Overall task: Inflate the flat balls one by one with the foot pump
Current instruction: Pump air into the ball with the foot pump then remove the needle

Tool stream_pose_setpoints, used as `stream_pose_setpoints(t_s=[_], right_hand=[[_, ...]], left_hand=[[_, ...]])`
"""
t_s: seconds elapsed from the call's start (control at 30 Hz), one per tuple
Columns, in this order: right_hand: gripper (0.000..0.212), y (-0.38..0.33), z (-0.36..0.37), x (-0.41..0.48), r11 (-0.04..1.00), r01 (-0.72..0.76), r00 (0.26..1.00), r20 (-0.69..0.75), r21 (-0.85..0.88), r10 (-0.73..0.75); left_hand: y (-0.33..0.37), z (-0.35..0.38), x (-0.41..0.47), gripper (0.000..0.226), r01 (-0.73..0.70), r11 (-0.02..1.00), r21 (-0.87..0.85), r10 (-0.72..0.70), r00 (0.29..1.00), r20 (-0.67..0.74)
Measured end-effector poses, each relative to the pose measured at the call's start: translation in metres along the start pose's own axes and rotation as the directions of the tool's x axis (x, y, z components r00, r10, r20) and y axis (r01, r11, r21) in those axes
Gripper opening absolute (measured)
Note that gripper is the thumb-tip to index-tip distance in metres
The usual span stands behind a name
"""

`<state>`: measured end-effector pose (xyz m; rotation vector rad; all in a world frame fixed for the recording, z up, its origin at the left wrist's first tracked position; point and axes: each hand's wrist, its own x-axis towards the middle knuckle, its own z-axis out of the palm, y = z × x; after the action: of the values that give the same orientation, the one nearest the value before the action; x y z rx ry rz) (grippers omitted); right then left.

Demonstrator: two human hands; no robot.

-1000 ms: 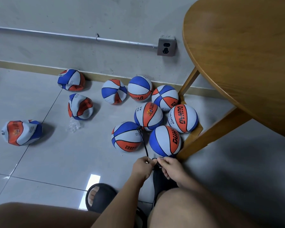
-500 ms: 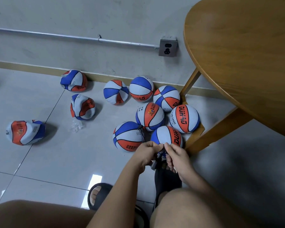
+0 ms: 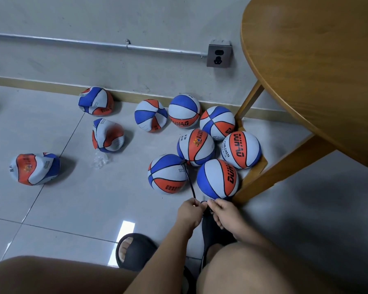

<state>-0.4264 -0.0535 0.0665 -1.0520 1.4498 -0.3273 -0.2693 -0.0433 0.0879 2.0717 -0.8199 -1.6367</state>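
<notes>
The left hand [image 3: 190, 213] and the right hand [image 3: 226, 216] meet fingertip to fingertip, both with fingers curled and pinching the black hose [image 3: 189, 183] where it loops. Judging by the grip, they are fixing or freeing the hose at its pump end, a small joint that needs both hands. The pump itself is hidden under the hands and the right knee, so I cannot tell how it sits. From the hands the hose runs toward 11 o'clock to the near ball [image 3: 168, 174], with the nozzle at that ball's upper right. This ball looks round, so it seems filled or nearly so

Counted, there are ten balls on the floor [image 3: 72, 209]. Six are round: the near ball and five round balls [image 3: 241, 149] clustered from 12 to 1 o'clock between the wall and the table leg [image 3: 274, 171], likely parked there as done. One dented ball [image 3: 150, 115] sits at 11 o'clock near the skirting. Three flat balls [image 3: 107, 135] lie apart from 10 to 11 o'clock, likely the ones waiting. One scrap of clear wrap [image 3: 100, 160] lies just beside the middle flat one. One slipper [image 3: 134, 253] shows plainly at 8 o'clock, one tabletop [image 3: 317, 71] at 1 o'clock and one socket [image 3: 219, 55] at 12
</notes>
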Motion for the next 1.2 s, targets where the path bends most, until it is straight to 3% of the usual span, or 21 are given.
stream_pose_setpoints(t_s=[0.17,0.33,0.47,0.7,0.87,0.93,1.03,1.2], right_hand=[[0.043,-0.027,-0.010,-0.016,0.998,0.052,0.998,0.024,0.040,-0.053],[0.040,-0.068,-0.026,-0.040,0.976,0.134,0.989,0.038,0.174,-0.143],[0.042,-0.069,-0.030,-0.037,0.981,0.113,0.992,0.043,0.160,-0.121],[0.034,-0.041,-0.024,-0.010,0.998,-0.007,0.995,0.095,0.068,0.000],[0.028,-0.017,-0.012,0.009,0.995,-0.088,0.988,0.120,-0.046,0.093],[0.027,-0.021,-0.007,0.013,0.992,-0.087,0.990,0.104,-0.093,0.097],[0.028,-0.032,-0.006,0.010,0.983,-0.077,0.986,0.130,-0.168,0.100],[0.031,-0.066,-0.024,-0.013,0.998,-0.025,0.989,0.143,-0.066,0.034]], left_hand=[[0.026,-0.024,-0.015,0.027,0.003,0.995,-0.095,0.014,0.984,0.177],[0.077,-0.059,-0.027,0.028,-0.097,0.995,-0.028,0.101,0.950,0.295],[0.088,-0.056,-0.020,0.028,-0.080,0.992,0.092,0.053,0.963,0.264],[0.052,-0.028,0.000,0.030,0.026,0.992,0.125,-0.048,0.984,0.174],[0.025,-0.008,0.010,0.026,0.054,0.990,0.130,-0.060,0.997,0.044],[0.021,-0.007,0.009,0.022,0.030,0.999,0.038,-0.030,1.000,0.008],[0.021,-0.020,0.006,0.017,0.048,0.997,-0.065,-0.043,0.997,0.069],[0.049,-0.053,-0.004,0.017,-0.044,0.998,-0.049,0.055,0.972,0.230]])
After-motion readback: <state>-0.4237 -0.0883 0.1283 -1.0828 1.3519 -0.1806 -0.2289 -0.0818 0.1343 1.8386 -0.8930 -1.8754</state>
